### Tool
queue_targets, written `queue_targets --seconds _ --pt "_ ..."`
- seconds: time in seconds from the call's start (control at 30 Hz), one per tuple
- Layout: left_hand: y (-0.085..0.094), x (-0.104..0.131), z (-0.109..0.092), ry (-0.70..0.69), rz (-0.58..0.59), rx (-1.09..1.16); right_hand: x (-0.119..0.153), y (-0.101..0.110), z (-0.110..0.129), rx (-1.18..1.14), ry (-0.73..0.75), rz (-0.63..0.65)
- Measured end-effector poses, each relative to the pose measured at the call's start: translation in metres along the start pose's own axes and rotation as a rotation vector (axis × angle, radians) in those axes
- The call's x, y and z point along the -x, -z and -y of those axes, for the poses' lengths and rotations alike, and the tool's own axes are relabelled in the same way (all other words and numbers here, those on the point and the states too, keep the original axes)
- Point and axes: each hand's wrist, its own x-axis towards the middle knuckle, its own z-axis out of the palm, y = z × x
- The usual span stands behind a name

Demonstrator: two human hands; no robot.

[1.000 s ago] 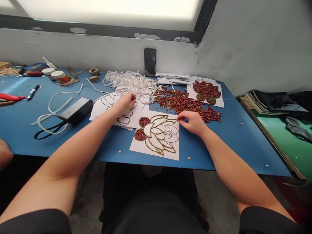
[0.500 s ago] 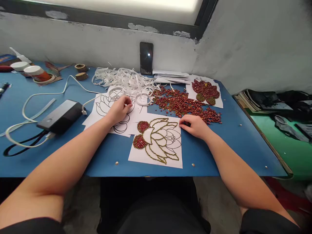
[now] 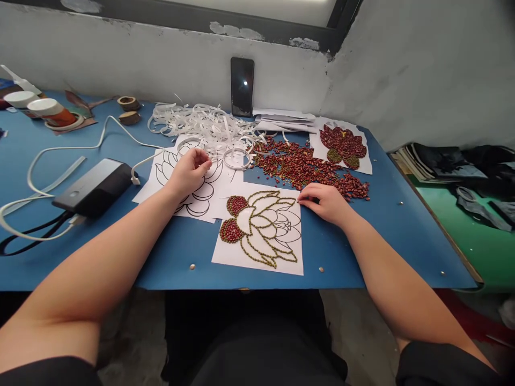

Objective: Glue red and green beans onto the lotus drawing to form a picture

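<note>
In the head view, my left hand [image 3: 190, 172] hovers over a printed lotus sheet [image 3: 164, 179], thumb and fingertips pressed together; anything between them is too small to make out. My right hand [image 3: 324, 202] is at the upper right corner of another lotus sheet [image 3: 225, 256], its thumb and forefinger meeting at the paper's edge. What that pinch holds is hidden. Green beans line many petals on this nearer sheet, and two round parts [image 3: 232, 232] are filled with red beans. Loose red and green beans [image 3: 309, 166] lie just beyond my right hand.
A bean-covered lotus picture [image 3: 344, 145] lies at the back right. White paper strips [image 3: 201, 122], tape rings [image 3: 236, 158] and a leaning phone [image 3: 242, 86] are along the wall. At left are a power bank [image 3: 96, 186] with cables and white-capped jars [image 3: 50, 111].
The view has shifted slightly. My left hand has drawn a little left, its fingertips still together. My right hand stays at the sheet's corner, its fingers slightly rearranged.
</note>
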Motion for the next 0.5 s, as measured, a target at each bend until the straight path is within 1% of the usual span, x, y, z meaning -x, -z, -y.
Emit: queue_targets --seconds 0.13,0.5 --pt "-0.0003 0.0009 -0.0028 -0.005 0.010 0.000 -0.0006 -0.0045 0.0000 0.028 0.036 0.012" --pt "0.0003 0.0002 -0.0023 0.013 0.037 -0.011 -0.0044 -0.0099 -0.0039 0.050 0.086 -0.026"
